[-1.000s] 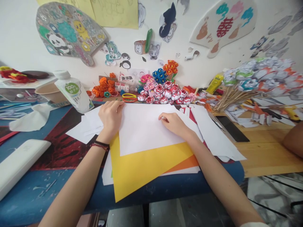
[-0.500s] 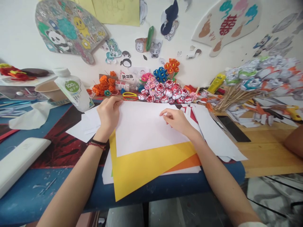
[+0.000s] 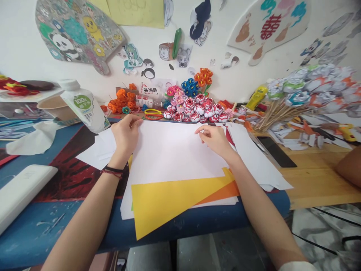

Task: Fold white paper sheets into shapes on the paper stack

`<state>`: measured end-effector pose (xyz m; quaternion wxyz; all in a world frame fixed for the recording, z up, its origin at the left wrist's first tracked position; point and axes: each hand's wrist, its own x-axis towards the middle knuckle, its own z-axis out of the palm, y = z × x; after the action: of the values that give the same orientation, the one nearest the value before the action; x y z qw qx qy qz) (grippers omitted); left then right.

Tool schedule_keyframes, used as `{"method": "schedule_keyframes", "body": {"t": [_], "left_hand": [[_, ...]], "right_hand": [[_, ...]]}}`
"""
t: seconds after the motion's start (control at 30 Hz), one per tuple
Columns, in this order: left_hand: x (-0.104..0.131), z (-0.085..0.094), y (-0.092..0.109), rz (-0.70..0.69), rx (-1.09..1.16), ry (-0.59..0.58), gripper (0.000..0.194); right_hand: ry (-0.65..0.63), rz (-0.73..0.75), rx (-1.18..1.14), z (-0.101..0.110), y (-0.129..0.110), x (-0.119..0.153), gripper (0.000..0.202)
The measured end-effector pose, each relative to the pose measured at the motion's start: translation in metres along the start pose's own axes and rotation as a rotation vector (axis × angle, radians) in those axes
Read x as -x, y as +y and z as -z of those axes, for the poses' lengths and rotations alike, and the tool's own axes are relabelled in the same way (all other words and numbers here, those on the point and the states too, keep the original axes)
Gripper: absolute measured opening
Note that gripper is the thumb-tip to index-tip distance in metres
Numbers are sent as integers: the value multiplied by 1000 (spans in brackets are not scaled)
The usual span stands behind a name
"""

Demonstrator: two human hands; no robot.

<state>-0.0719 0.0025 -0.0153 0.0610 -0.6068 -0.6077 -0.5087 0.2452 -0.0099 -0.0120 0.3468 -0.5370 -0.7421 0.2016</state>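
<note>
A blank white sheet of paper [image 3: 172,154] lies over a yellow sheet [image 3: 163,199]. My left hand [image 3: 126,135] is closed at the white sheet's far left corner, thumb and fingers pinching its edge. Above the sheet's right side is my right hand [image 3: 214,140], its fingers loosely bent and apart, with no object visible in them. Whether its fingertips touch the paper is hard to see. An orange sheet [image 3: 218,195] and more white paper show beneath the yellow one.
White paper pieces [image 3: 97,149] lie left of my left hand, near a tilted white bottle [image 3: 86,113]. Red-and-white paper flowers [image 3: 194,110] line the back. To the right are a stack of white sheets [image 3: 255,158], a dark phone-like slab [image 3: 276,150] and another person's arm [image 3: 349,167].
The white sheet has shifted slightly left and away from me, together with my left hand. My right hand has moved a little right and away. The yellow sheet stays nearly in place.
</note>
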Motion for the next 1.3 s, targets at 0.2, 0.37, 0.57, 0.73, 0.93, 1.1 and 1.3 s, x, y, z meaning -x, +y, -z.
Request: {"method": "schedule_keyframes", "body": {"t": [0.2, 0.37, 0.57, 0.73, 0.93, 1.1, 1.3], "left_hand": [[1, -1, 0, 58, 23, 9, 5], [5, -6, 4, 53, 47, -37, 10], [6, -5, 6, 187, 144, -70, 20], [4, -4, -10, 458, 253, -269, 30], [4, -9, 6, 243, 106, -141, 20], [7, -8, 36, 36, 82, -93, 15], [27, -3, 64, -175, 30, -154, 23]], "right_hand": [[16, 10, 54, 2, 5, -2, 23], [-60, 42, 137, -15, 1, 1, 19], [-114, 95, 386, -46, -6, 8, 16], [-78, 85, 459, -53, -3, 7, 18], [-57, 38, 559, -55, -4, 3, 18], [-60, -5, 587, -56, -7, -1, 20], [-48, 12, 477, -52, -4, -4, 19]]}}
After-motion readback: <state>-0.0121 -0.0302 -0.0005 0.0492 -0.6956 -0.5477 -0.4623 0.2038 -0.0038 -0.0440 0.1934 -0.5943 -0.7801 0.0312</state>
